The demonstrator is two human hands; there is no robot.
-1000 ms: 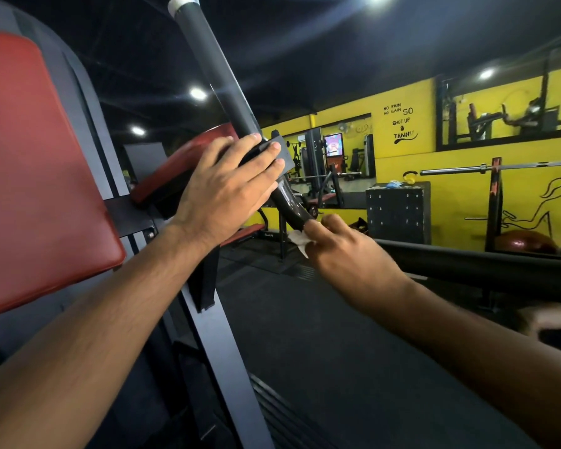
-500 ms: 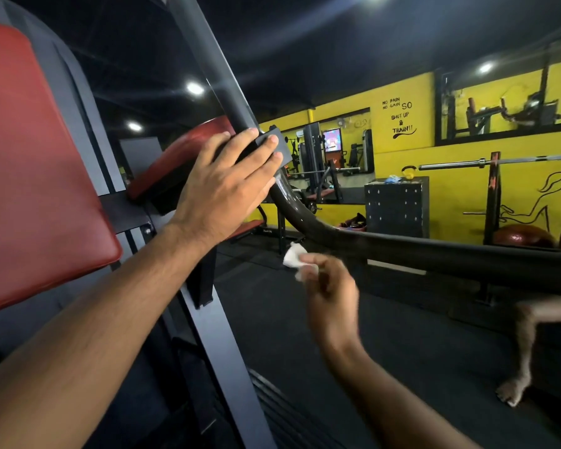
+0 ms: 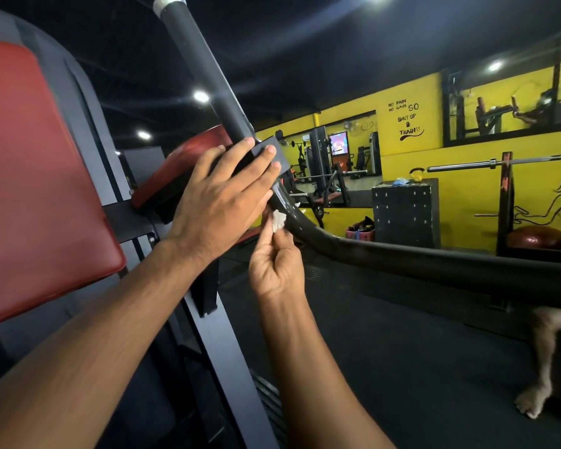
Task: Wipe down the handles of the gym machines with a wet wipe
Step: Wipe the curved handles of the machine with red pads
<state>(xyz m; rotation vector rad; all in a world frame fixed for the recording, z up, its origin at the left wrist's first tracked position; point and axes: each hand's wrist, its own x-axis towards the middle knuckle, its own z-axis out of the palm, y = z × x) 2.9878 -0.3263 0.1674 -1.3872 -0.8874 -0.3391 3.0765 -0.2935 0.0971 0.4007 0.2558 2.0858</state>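
Nearest the camera, two bare forearms reach up and away from the bottom edge. Beside the left forearm stands a large red back pad (image 3: 30, 176), and between the forearms a black frame upright (image 3: 222, 348) slants up.

The left hand (image 3: 221, 202) lies flat with its fingers straight and close together, fingertips resting on a flat black plate (image 3: 274, 152) fixed to the machine's handle bar (image 3: 434, 259). It curls round nothing.

Just below and to the right, the right hand (image 3: 277, 265) is turned palm towards the camera, thumb and fingertips pinching a small crumpled white wet wipe (image 3: 278, 220). The wipe sits at the inner edge of the bar's bend, directly under the left hand's little finger (whether it presses the surface or only grazes it is hard to tell).

The handle bar is a thick black tube. It comes down steeply from a silver collar at the top, bends at the wipe, and runs off to the right.

Behind the left hand is a second red pad (image 3: 188, 163). Low at the right, an animal's leg (image 3: 540, 361) and paw stand on the dark floor.

Farther off, a black box (image 3: 402, 215) stands before the yellow wall (image 3: 467, 196), with a yellow kettlebell (image 3: 416, 175) on top of it. A racked barbell (image 3: 506, 162) is beside it, and painted lettering (image 3: 407, 119) reads "NO PAIN NO GAIN SO SHUT UP & TRAIN!!"
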